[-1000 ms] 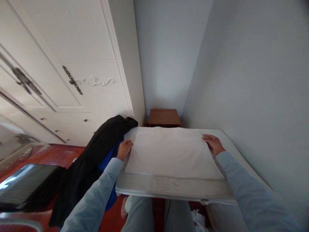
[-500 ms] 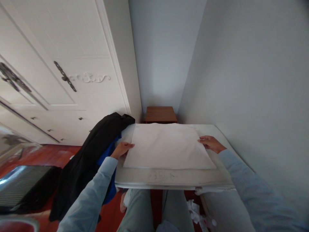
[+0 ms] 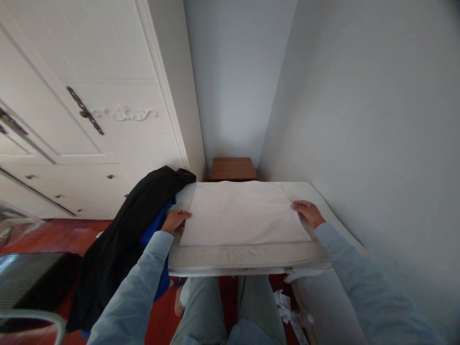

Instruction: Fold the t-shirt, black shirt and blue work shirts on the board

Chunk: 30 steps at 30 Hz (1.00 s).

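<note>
A white rectangular cloth (image 3: 240, 215) is spread over a worn white tabletop (image 3: 247, 258) in front of me. My left hand (image 3: 176, 220) pinches its left edge between thumb and fingers. At the opposite side, my right hand (image 3: 308, 213) grips the right edge, and small creases run inward from there. The cloth's near edge lies a little back from the table's front edge. Beside my left hand hang a black garment (image 3: 125, 225) and a blue garment (image 3: 154, 227), draped over the table's left side.
A white wardrobe (image 3: 122, 62) with dark handles stands at the left. Behind the table is a brown wooden cabinet (image 3: 233, 167). A grey wall (image 3: 359, 120) rises close on the right. Crumpled white scraps (image 3: 283, 306) lie below, near my legs.
The camera view has shifted slightly to the right. Both hands keep their hold on the cloth, and its right side shows more creases near my right hand.
</note>
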Tool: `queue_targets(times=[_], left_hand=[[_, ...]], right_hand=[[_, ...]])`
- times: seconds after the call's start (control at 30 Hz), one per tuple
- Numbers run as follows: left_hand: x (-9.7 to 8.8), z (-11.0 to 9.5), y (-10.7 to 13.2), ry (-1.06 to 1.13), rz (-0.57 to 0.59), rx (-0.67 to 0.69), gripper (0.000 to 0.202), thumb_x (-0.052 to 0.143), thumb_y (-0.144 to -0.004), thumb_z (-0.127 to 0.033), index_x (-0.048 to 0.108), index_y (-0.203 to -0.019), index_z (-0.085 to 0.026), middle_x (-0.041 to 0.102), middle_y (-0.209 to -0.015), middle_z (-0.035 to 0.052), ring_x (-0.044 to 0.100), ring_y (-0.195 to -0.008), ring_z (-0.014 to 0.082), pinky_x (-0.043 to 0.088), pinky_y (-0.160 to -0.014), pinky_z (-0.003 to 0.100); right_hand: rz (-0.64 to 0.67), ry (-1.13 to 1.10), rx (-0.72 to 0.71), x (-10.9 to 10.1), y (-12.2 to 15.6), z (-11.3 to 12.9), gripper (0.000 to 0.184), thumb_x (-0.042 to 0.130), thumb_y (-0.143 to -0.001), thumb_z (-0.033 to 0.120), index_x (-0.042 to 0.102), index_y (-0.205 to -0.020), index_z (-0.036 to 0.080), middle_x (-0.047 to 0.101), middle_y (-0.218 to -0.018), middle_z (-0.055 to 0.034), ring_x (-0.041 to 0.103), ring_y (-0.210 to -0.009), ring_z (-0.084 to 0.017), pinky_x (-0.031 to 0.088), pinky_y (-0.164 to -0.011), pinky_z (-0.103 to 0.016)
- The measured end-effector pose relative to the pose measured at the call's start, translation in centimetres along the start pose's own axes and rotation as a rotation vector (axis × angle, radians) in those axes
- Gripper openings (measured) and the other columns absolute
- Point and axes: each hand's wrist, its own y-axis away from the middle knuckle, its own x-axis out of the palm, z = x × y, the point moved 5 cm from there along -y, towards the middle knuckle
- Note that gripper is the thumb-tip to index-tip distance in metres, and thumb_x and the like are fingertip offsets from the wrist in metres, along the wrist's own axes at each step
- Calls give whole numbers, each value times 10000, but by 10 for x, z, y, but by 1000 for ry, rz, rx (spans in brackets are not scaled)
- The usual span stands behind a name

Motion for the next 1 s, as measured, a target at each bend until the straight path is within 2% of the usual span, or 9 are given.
queue_targets(times=[0.1,0.23,0.43,0.53,0.63,0.73,0.8,0.9,1.0], left_hand=[[-5,-1,3,-56,-92,80,280,735,-666,-449,596,-697,-209,573,-538,-26,562,-472,164,419,-462,264],[-9,-6,10,-314,-284,273,286,738,-704,-471,637,-781,-214,693,-699,45,696,-721,249,504,-663,318],[0,-4,13,-461,-228,323,165,615,-837,-368,675,-811,-217,743,-825,86,717,-855,271,511,-734,323],[0,-8,17,-577,-292,386,239,575,-862,-337,703,-992,-181,741,-987,140,705,-954,300,525,-813,356],[6,-24,22,-689,-379,551,389,509,-913,-352,664,-1181,-117,683,-1192,211,663,-1107,334,503,-952,405],[27,-40,17,-785,-307,687,482,495,-948,-417,616,-1284,-93,615,-1354,237,574,-1286,352,442,-1073,434],[45,-43,10,-868,-220,705,544,516,-951,-442,575,-1353,-80,523,-1486,249,454,-1419,368,394,-1130,463],[66,-37,2,-1001,-138,693,603,476,-983,-459,511,-1443,-72,412,-1583,240,321,-1507,365,314,-1189,518],[74,-27,1,-1088,-136,694,631,386,-1021,-469,443,-1511,-74,382,-1604,218,307,-1517,339,272,-1212,540]], right_hand=[[-30,46,-35,-6,5,3,259,813,-628,224,677,-849,229,750,-766,-24,715,-728,-208,596,-697,-326],[-129,282,-127,-11,15,3,231,793,-638,238,667,-831,250,753,-828,-21,717,-820,-221,580,-871,-384],[-102,339,-194,-2,30,-1,179,730,-686,260,689,-859,237,763,-908,-48,714,-866,-231,562,-898,-387],[-175,407,-233,-5,30,3,188,669,-752,278,697,-932,233,763,-988,-64,710,-895,-233,561,-900,-399],[-193,498,-314,-2,23,9,264,625,-818,318,701,-1047,211,737,-1144,-111,696,-1008,-256,548,-944,-419],[-143,605,-375,12,9,15,315,629,-835,323,705,-1118,205,706,-1235,-131,648,-1164,-284,523,-1004,-424],[-94,715,-377,27,-1,16,314,637,-838,307,712,-1130,217,713,-1230,-120,635,-1200,-284,500,-1040,-412],[-38,841,-368,50,-9,11,311,631,-846,283,718,-1136,211,717,-1243,-126,633,-1212,-289,473,-1072,-414],[-61,939,-445,66,-4,2,350,542,-909,275,700,-1202,168,653,-1362,-170,571,-1302,-307,443,-1102,-449]])
